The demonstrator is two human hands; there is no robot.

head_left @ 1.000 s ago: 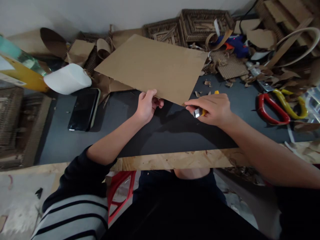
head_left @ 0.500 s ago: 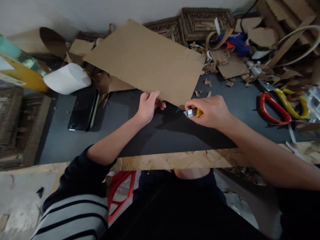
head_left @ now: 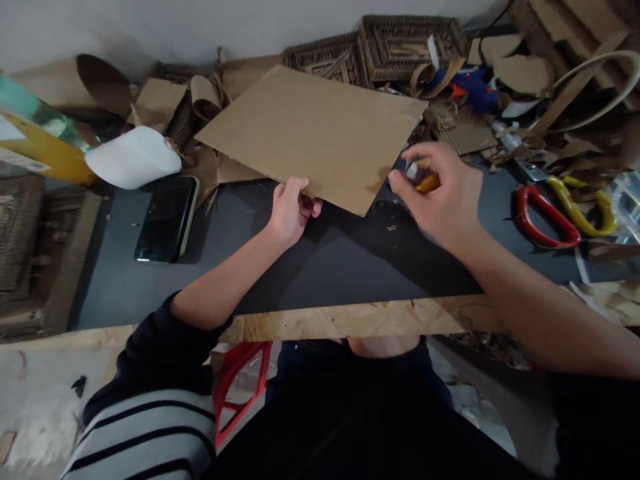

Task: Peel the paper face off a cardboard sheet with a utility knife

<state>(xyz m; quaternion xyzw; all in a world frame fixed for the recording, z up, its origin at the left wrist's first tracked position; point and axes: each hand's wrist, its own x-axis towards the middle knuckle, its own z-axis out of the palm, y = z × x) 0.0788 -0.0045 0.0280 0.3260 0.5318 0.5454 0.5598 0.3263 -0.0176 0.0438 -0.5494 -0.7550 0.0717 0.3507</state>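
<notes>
A flat brown cardboard sheet is held tilted above the dark table. My left hand grips its near edge, thumb on top and fingers underneath. Beside the sheet's right edge is my right hand, closed around a utility knife with a yellow body and a metal tip. The fingers cover most of the knife, and its blade is blurred. Small cardboard scraps lie on the tabletop between the sheet and my right hand.
Red-and-yellow-handled scissors lie at the right. A phone and a white roll sit at the left. Corrugated cardboard trays and loose scraps line the back. The table's wooden front edge runs before me.
My right hand has moved up and to the right with the utility knife, from the sheet's near corner to beside its right edge. The sheet's far edge has dipped lower.
</notes>
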